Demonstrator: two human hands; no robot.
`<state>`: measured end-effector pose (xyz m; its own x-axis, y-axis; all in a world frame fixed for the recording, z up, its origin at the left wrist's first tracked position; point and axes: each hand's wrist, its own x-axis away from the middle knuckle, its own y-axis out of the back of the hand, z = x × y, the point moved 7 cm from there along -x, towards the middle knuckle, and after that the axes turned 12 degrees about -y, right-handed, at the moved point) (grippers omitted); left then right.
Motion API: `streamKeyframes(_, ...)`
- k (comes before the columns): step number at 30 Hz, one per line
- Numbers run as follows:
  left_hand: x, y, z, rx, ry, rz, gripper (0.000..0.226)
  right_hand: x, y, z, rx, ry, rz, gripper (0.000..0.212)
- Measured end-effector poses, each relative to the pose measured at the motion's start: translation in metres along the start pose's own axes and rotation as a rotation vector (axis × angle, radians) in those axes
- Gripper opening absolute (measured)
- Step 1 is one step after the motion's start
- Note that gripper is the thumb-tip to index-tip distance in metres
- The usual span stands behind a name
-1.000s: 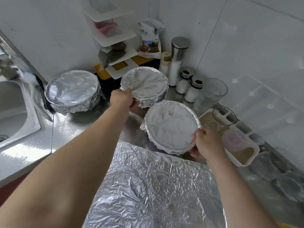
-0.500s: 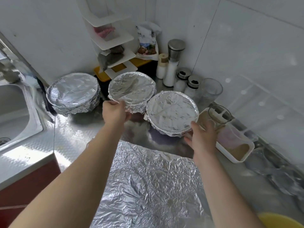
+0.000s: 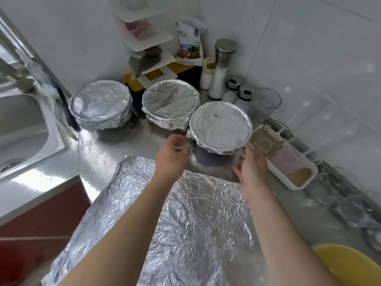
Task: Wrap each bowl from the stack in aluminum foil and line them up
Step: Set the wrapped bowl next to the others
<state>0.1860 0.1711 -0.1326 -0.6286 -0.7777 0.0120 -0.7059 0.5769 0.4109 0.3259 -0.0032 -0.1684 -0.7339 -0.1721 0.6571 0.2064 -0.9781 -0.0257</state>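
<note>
Three foil-covered bowls stand in a row on the steel counter: a left bowl (image 3: 101, 105), a middle bowl (image 3: 170, 102) and a right bowl (image 3: 220, 126). A large crumpled foil sheet (image 3: 185, 219) lies flat in front of them. My left hand (image 3: 172, 155) hovers just in front of the gap between the middle and right bowls, motion-blurred, fingers loosely curled and holding nothing. My right hand (image 3: 251, 166) is at the right bowl's near right side with fingers relaxed, apart from the foil rim.
A sink (image 3: 22, 129) is at the left. Behind the bowls stand a white shelf rack (image 3: 148, 38), a food bag (image 3: 188, 45), shakers (image 3: 218, 79) and a glass (image 3: 267, 104). A white tray (image 3: 288, 162) holding a glass sits right; a yellow bowl (image 3: 348, 265) at the lower right.
Both hands set the middle and right foil-covered bowls down in line with the left one, then let go and drew back toward me.
</note>
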Motion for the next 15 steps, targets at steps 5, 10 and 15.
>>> streamKeyframes(5,0.084,-0.003,0.025,-0.431,-0.103,0.3,0.04,0.042,0.001,-0.029,0.529,0.15,0.032,0.062)
streamKeyframes(10,0.165,-0.005,0.038,-0.738,-0.104,0.507,0.068,0.09,-0.009,-0.067,1.201,0.324,0.156,0.072)
streamKeyframes(15,0.221,0.001,0.052,-0.838,-0.04,0.605,0.092,0.126,-0.002,-0.115,1.608,0.276,0.289,0.082)
